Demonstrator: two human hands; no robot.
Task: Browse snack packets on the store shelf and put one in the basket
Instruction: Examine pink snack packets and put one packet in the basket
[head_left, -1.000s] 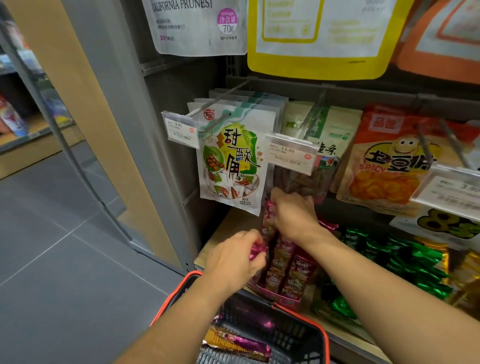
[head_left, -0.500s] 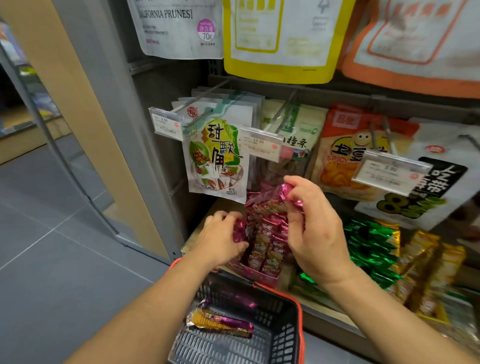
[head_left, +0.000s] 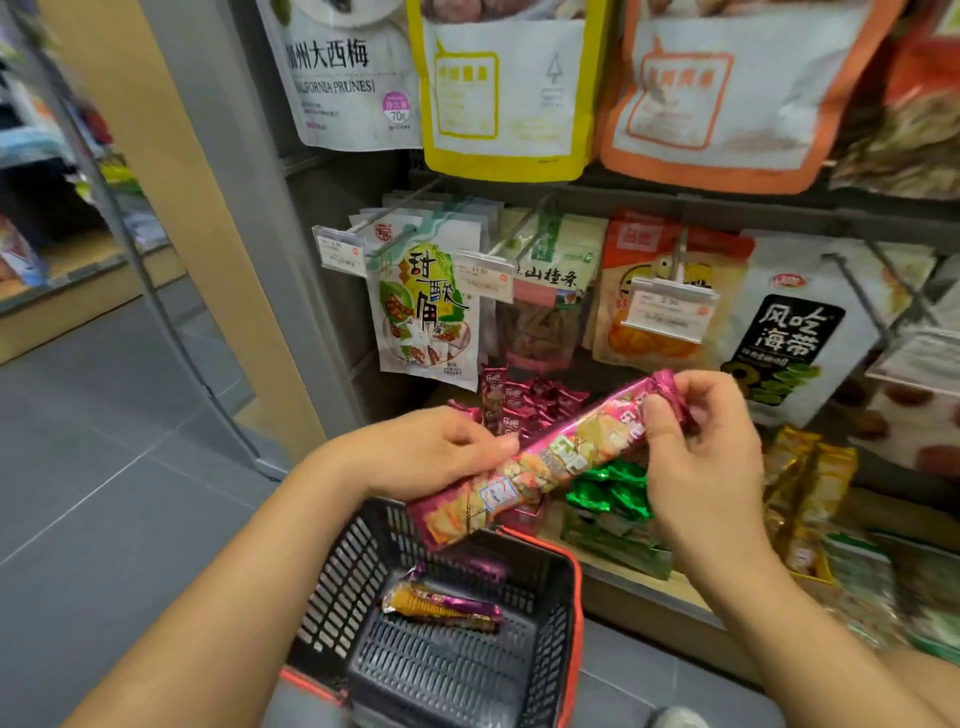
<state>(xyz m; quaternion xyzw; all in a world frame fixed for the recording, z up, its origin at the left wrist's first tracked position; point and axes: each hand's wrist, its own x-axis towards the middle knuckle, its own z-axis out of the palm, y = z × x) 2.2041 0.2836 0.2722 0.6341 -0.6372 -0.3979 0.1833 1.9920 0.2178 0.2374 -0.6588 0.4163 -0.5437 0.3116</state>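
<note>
Open room: grey tiled floor is stretching away to the left of the display, and the person's arms are reaching in from that side and from below.
Left boundary: a grey upright is closing off the display's left edge.
Front edge: the pale shelf lip is running diagonally just right of the basket.
Overhang: hanging pouches and price tags on hooks are jutting out above the hands.
Task item: the long pink snack packet is slanting in the air between both hands, its lower end over the basket's far rim and its upper end raised in front of the hanging pouches.
Left hand: is gripping the packet's lower half from the left, thumb on top.
Right hand: is pinching the packet's crimped upper end between thumb and curled fingers.
Basket: dark, slotted and red-rimmed, it is sitting below the hands close to the shelf front.
Basket contents: one orange-and-purple packet is lying flat on the bottom.
Shelf stock: more pink packets are standing upright behind the held one, with green packets just right of them and gold packets further right.
</note>
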